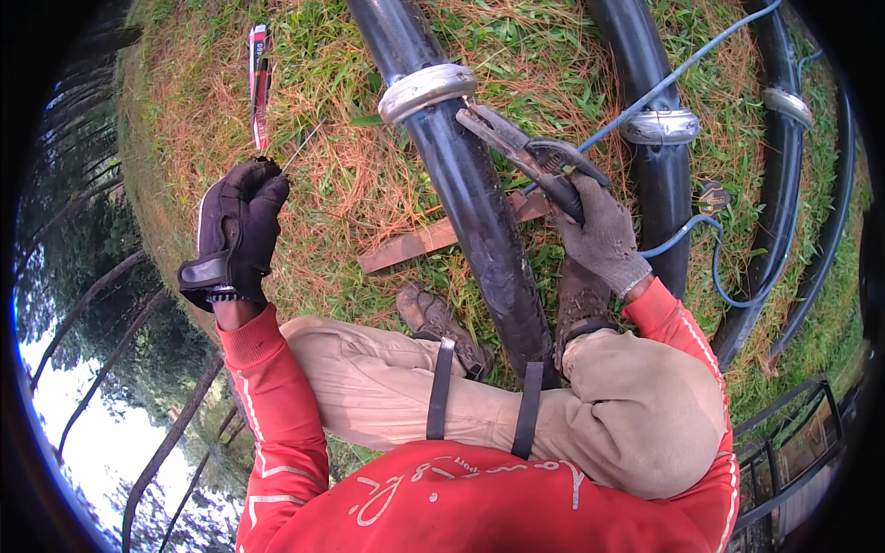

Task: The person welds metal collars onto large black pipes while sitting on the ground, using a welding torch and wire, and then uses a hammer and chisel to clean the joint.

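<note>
Nearest pipe (461, 175): smooth black skin, glossy above, dulled by dusty scuffs lower down
Pipe collar (427, 90): silvery, metallic sheen, uneven and grimy
Clamp tool (530, 152): dull metal, worn
Thin rod (304, 146): probably metal, too fine to be sure
Right glove (597, 235): matt knitted cloth with a ribbed cuff
Left glove (241, 221): dark matt fabric, smoother wrist tab
Cable (668, 83): smooth plastic-looking sheath
Plank (415, 244): bare wood, matt
Slim packet (259, 88): glossy printed surface
Trousers (369, 369): creased matt cloth
Boot (438, 318): rough, mud-caked
</note>
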Motion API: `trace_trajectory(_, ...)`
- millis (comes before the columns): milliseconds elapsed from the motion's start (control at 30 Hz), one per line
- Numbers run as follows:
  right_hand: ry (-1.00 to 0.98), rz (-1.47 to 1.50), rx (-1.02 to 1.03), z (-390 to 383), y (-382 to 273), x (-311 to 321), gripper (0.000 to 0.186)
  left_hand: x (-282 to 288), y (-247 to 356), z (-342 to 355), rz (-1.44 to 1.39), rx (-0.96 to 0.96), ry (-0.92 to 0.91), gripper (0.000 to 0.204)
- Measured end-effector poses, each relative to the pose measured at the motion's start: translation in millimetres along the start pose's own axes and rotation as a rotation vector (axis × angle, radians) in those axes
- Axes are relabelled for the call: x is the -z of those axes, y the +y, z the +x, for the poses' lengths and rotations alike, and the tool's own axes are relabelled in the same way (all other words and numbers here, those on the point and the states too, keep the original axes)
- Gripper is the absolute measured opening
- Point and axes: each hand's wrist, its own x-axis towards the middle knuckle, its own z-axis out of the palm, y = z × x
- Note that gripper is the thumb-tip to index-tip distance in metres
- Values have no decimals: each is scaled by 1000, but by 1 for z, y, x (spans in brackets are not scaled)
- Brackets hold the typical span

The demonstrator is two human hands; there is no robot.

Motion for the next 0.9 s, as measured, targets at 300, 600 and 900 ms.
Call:
trace_trajectory(300, -7, -5, -3, 3, -3, 2, 52, -1, -20, 9, 22, -82, 6, 36)
trace_trajectory(600, -7, -6, 19, 8, -2, 5, 52, 0, -15, 7, 69, -119, 16, 32)
trace_trajectory(900, -35, -24, -8, 12, -4, 9, 51, -3, -23, 9, 119, -212, 40, 32)
